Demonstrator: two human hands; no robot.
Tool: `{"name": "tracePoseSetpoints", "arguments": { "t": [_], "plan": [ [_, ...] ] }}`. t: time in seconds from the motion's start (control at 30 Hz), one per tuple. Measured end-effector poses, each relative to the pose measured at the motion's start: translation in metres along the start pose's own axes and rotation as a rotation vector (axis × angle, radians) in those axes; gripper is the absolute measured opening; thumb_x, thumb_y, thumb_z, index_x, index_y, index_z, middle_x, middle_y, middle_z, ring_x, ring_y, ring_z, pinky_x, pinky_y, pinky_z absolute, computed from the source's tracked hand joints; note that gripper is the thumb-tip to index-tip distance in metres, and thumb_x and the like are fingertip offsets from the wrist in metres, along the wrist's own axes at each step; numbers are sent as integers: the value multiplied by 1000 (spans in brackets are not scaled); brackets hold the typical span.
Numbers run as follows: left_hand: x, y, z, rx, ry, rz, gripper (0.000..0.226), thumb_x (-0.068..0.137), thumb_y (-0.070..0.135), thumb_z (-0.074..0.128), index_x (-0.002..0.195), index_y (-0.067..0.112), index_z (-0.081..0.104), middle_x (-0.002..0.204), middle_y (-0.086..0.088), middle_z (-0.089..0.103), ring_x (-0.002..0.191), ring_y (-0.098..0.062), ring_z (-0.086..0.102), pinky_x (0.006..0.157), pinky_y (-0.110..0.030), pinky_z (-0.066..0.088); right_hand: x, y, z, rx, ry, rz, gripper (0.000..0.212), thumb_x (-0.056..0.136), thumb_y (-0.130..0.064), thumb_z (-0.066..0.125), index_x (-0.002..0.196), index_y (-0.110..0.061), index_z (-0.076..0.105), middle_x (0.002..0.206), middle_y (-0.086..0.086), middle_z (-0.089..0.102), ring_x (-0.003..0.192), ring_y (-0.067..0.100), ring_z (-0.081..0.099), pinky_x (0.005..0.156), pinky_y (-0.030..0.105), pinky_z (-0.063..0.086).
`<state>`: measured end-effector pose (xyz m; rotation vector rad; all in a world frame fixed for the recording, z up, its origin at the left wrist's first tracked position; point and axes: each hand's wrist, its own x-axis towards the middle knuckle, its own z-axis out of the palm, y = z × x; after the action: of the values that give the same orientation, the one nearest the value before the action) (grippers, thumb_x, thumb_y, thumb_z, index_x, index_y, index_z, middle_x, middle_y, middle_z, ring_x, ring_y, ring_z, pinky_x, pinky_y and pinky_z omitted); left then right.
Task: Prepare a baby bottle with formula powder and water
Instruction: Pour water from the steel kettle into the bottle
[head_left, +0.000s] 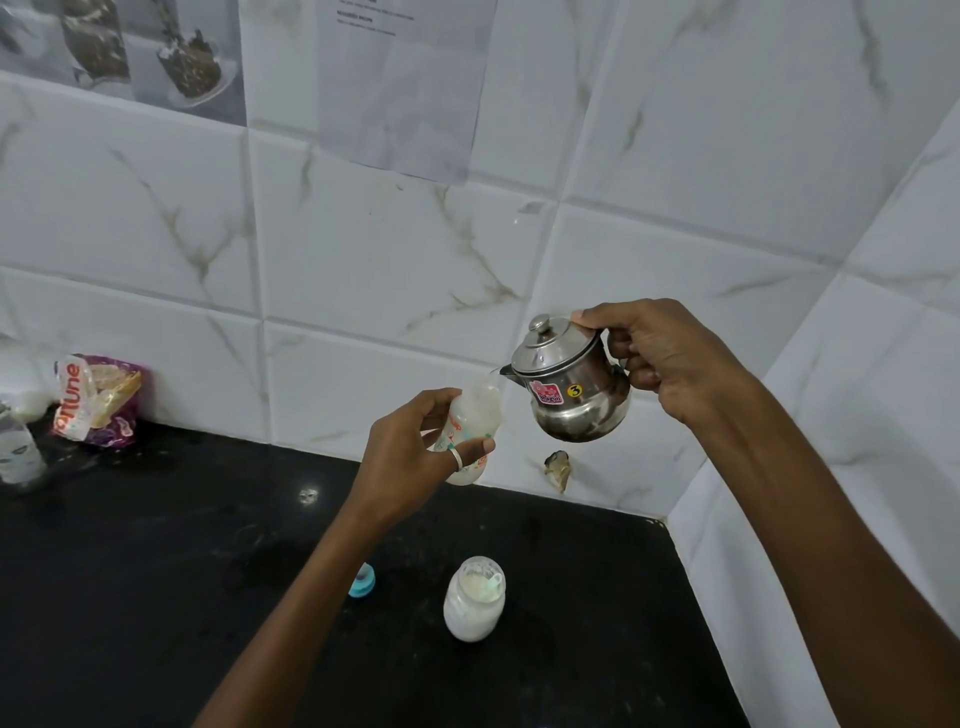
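Observation:
My left hand (415, 447) holds a clear baby bottle (475, 415) with printed markings, lifted above the black counter and tilted slightly right, its mouth uncapped. My right hand (660, 358) grips the handle of a small lidded steel kettle (571, 389), tipped left so its spout sits just over the bottle's mouth. A thin stream of water seems to run from the spout. Something whitish lies inside the bottle. On the counter below stands an uncovered glass jar of white formula powder (474, 600). A blue bottle cap (362, 579) peeks out beside my left forearm.
The black counter (156, 571) meets white marble-look tiled walls at the back and right corner. A purple and orange food packet (96, 400) leans against the wall at far left, next to a blurred plastic container (18, 447). Paper sheets hang on the wall above.

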<state>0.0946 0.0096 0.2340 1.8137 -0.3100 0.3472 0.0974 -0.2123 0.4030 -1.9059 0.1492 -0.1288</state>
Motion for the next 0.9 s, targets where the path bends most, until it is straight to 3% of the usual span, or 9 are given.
{"name": "tracePoseSetpoints", "arguments": {
  "t": [0.9],
  "plan": [
    [0, -7, -4, -17, 8, 5, 58, 76, 36, 86, 127, 26, 61, 114, 20, 64, 109, -5, 64, 82, 0, 47, 8, -7, -1, -21, -14, -12, 25, 81, -27, 78, 94, -17, 60, 52, -7, 30, 41, 9, 20, 37, 20, 17]
  ]
}}
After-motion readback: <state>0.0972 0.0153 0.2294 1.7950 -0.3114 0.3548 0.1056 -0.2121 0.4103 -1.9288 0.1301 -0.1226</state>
